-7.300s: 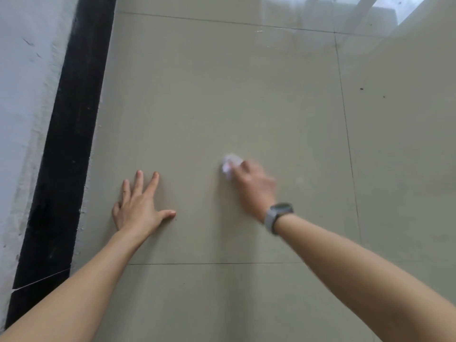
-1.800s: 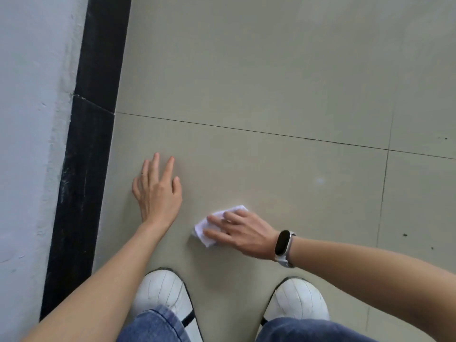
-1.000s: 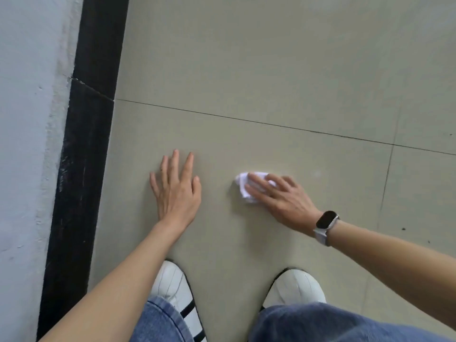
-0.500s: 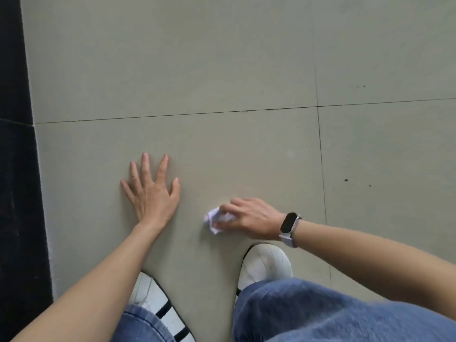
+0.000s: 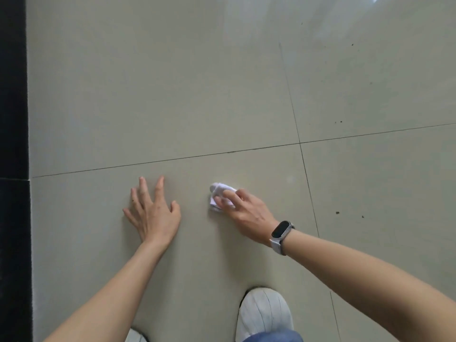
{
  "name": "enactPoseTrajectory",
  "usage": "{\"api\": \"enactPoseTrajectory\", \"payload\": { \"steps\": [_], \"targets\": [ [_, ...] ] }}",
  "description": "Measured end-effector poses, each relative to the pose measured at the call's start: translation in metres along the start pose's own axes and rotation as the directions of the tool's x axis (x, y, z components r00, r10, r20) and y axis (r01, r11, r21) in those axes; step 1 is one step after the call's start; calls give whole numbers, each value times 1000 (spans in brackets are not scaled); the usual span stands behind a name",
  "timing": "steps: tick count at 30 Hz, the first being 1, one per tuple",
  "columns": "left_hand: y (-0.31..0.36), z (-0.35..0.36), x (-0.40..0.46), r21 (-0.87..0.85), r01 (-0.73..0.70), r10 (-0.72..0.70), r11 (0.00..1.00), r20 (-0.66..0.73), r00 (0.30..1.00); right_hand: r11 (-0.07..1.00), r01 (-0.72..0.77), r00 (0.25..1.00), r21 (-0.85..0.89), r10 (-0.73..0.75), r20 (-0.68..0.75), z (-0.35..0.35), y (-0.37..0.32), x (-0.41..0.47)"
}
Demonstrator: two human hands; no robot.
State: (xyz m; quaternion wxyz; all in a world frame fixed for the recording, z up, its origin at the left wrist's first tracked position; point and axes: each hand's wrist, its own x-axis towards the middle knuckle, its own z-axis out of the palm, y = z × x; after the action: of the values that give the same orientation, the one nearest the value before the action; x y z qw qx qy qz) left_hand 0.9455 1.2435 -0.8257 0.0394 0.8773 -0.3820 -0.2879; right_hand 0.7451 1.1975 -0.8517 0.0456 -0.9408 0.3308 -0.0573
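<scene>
A small crumpled white tissue (image 5: pixel 217 191) lies on the beige tiled floor (image 5: pixel 197 95). My right hand (image 5: pixel 246 213), with a dark smartwatch on its wrist, presses the tissue against the tile with straight fingers laid over it. My left hand (image 5: pixel 153 213) rests flat on the same tile, fingers spread, a short way left of the tissue. Part of the tissue is hidden under my right fingers.
A black skirting strip (image 5: pixel 13 169) runs along the left edge. My white right shoe (image 5: pixel 265 314) and a bit of blue jeans show at the bottom, the left shoe's tip (image 5: pixel 135 336) beside them. Dark specks (image 5: pixel 337 213) dot the tiles at the right. Thin grout lines cross the floor.
My right hand has slid the tissue away from me and to the right across the tile. The view has tilted up, so less of my legs shows. My left hand stays planted.
</scene>
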Motion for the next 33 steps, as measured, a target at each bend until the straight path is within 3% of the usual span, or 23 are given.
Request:
{"api": "enactPoseTrajectory", "payload": {
  "steps": [2,4,6,8,10,12,15,18,20,21,22,24,25,26,27,28,30,31,33],
  "targets": [
    [1,-11,17,22,0,-1,1000,37,999,999,-19,998,-45,21,55,-3,36,21],
    [0,-22,36,64,-6,2,998,59,998,966,-230,969,-122,239,64,-6,82,36],
    [1,-32,54,87,-9,3,996,68,998,868,-481,871,-121,489,49,-11,123,47],
    [2,-42,73,105,-14,6,994,69,998,723,-690,723,20,690,5,-11,135,61],
    [3,-51,89,124,-13,2,992,84,996,634,-766,639,110,769,18,0,118,83],
    [1,-57,101,143,-13,-3,990,115,993,725,-678,729,121,684,-15,15,84,107],
    [0,-62,111,170,-28,0,985,160,987,930,-348,936,116,351,-12,27,45,130],
    [3,-64,119,207,-67,27,976,190,981,996,-29,997,83,22,80,21,56,134],
    [3,-67,125,230,-81,29,970,221,975,1000,-25,995,1,25,96,17,89,139],
    [3,-69,129,226,-74,19,971,237,971,988,-151,984,-6,151,99,14,109,144],
    [3,-71,133,210,-57,4,976,244,970,941,-338,937,4,335,102,9,128,152],
    [3,-78,142,164,-10,-28,986,229,973,716,-696,714,57,681,162,0,153,173],
    [4,-80,146,151,9,-43,989,224,974,619,-781,622,80,764,170,-2,154,187],
    [4,-82,149,149,18,-52,989,225,973,587,-806,591,78,790,164,-2,146,204],
    [5,-83,151,155,19,-54,988,228,972,621,-777,628,102,759,170,-2,131,220],
    [5,-83,152,165,13,-52,986,231,972,707,-689,725,163,667,172,3,112,234],
    [5,-84,152,181,3,-46,983,237,970,897,-349,935,271,316,159,10,70,250],
    [4,-84,152,187,-1,-45,982,237,970,939,-195,976,282,158,149,14,57,253],
    [4,-84,151,199,-4,-44,980,240,970,943,-108,975,314,40,216,13,55,256]
  ]
}}
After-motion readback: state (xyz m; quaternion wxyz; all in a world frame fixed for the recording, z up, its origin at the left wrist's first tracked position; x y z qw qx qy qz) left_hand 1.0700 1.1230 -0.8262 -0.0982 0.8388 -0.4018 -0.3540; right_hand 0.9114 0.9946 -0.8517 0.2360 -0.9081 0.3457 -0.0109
